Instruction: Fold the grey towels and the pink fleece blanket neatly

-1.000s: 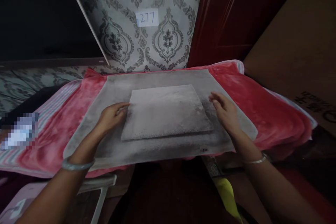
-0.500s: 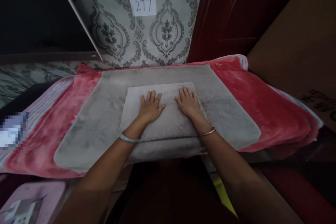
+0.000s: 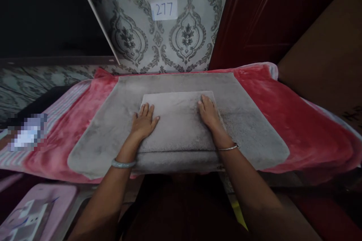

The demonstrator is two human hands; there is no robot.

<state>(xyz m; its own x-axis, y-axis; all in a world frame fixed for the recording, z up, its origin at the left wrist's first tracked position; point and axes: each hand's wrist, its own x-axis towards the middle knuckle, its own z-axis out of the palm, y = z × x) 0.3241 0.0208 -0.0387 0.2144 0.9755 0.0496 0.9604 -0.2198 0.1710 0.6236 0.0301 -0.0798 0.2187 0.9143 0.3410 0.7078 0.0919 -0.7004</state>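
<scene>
A folded, light grey plush cloth (image 3: 178, 120) lies on a larger grey plush mat (image 3: 98, 128). My left hand (image 3: 143, 121) rests flat on the folded cloth's left edge, fingers spread and pointing away from me. At the cloth's right edge lies my right hand (image 3: 209, 112), palm down, its fingers stretched out close together. Neither hand grips anything. The folded cloth has a fold line near its front, and its layers stack toward the side nearest me.
A red plush blanket (image 3: 263, 113) spreads beneath the mat. Behind stand patterned wallpaper (image 3: 158, 52) with a paper marked 277 (image 3: 164, 9), a dark screen (image 3: 51, 15) and a dark red door panel (image 3: 254, 15). A cardboard box (image 3: 328, 49) is at right, a pink stool (image 3: 63, 196) with a power strip (image 3: 31, 220) at lower left.
My left hand has slid left from the cloth's upper middle to its left edge. My right hand has turned slightly and stays by the right edge. The view has shifted a little.
</scene>
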